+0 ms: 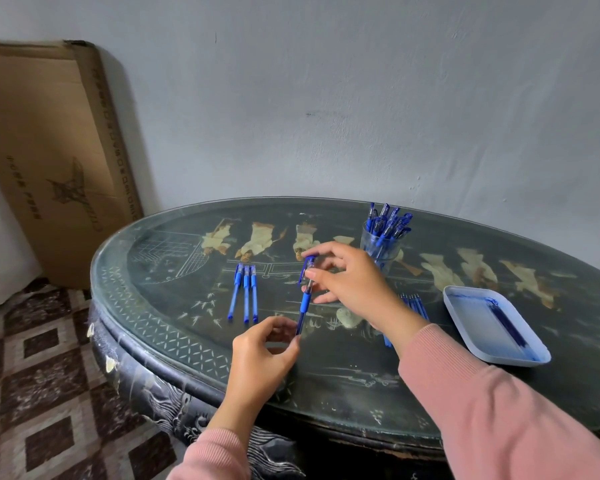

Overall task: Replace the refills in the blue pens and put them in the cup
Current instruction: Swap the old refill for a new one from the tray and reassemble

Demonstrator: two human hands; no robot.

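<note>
A blue plastic pen with a clear barrel (305,300) was held just in front of a clear plastic cup full of blue pens (369,242). The right hand (352,276) pinched its capped end; the left hand (264,355) pinched its tip.

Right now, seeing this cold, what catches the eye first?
A blue pen held over the oval table, right hand at its cap end, left hand pinching its lower end. Behind the right hand, a clear cup bristles with blue pens; three more lie in a row at left.
</note>
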